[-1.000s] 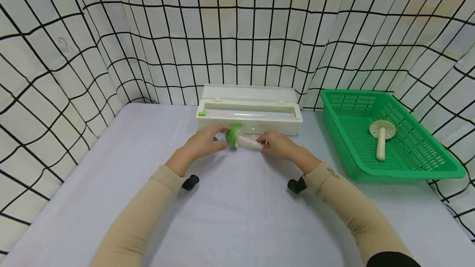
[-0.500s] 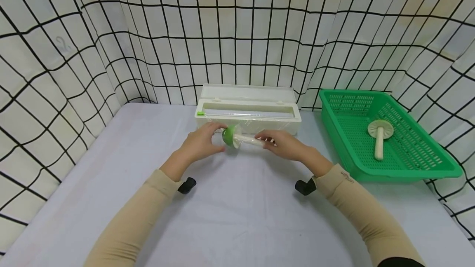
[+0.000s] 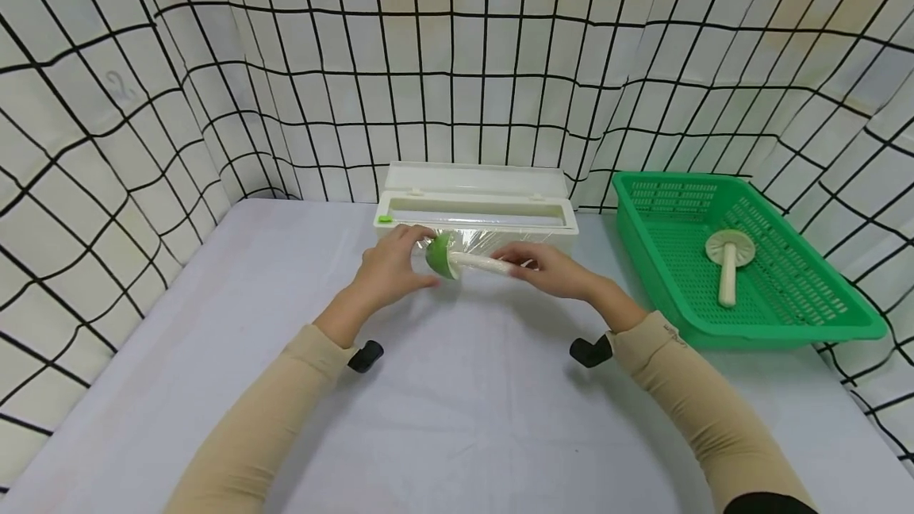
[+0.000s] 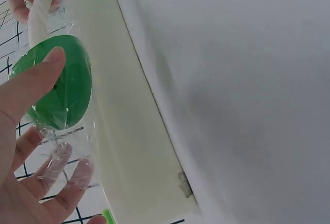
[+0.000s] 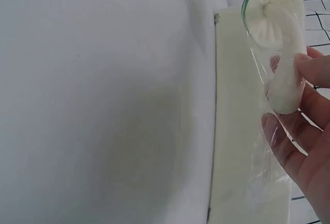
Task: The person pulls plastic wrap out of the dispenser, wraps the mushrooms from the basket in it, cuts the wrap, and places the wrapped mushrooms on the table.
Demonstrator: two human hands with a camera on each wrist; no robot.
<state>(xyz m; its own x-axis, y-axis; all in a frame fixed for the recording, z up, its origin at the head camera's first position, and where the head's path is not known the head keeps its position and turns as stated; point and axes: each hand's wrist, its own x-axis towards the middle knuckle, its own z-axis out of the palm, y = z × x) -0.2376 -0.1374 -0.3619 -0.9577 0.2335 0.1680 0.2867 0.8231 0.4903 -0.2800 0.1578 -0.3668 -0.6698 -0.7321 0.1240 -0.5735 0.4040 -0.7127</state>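
Just in front of the white film dispenser box, both hands hold a toy mushroom (image 3: 439,257) with a green cap and white stem. My left hand (image 3: 385,268) holds the cap from the left; in the left wrist view its thumb lies across the cap (image 4: 75,87), with clear film over the other fingertips. The right hand (image 3: 553,270) pinches the lower stem (image 5: 284,87) between thumb and fingers. Crinkled cling film (image 3: 485,239) surrounds the mushroom and stretches toward the dispenser box (image 3: 471,178), whose lid stands open.
To the right is a green plastic basket (image 3: 657,284) with another mushroom (image 3: 727,268), pale underside up, lying inside. Black wire mesh (image 3: 485,74) stands around the back and sides of the white-covered table (image 3: 464,419). A bright green tab (image 3: 385,219) sits at the box's left end.
The mushroom has been raised slightly and shifted a little left toward the box. More film shows stretched behind it. The right hand has moved its hold along the stem and its wrist has swung right.
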